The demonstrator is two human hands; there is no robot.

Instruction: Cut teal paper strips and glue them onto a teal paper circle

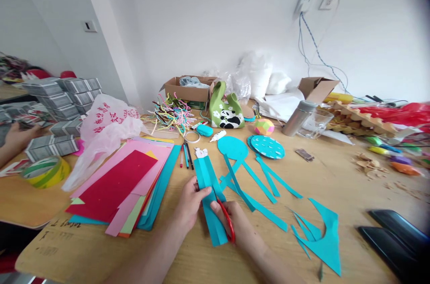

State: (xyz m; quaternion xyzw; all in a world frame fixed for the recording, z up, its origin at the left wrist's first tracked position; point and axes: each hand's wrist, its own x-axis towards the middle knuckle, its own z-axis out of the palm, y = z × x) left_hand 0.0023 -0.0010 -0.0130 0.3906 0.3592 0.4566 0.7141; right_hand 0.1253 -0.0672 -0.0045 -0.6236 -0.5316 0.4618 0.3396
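A folded strip of blue paper (204,170) is pinched between the thumb and fingers of my left hand (192,201). My right hand (238,221) grips red-handled scissors (230,225), whose blades lie along the paper and part its right side from the rest. To the right are several cut blue strips (260,183), some crossing each other. Behind them lie a plain blue paper circle (233,147) and a blue disc with white marks (268,146). A curved blue offcut (327,239) rests farther right.
Coloured paper sheets (117,185) are stacked at left, near a roll of tape (47,172) and a plastic bag (107,127). Pens (187,155), a panda bag (225,109) and a steel bottle (298,118) stand behind. Another person's hand (22,134) is at far left.
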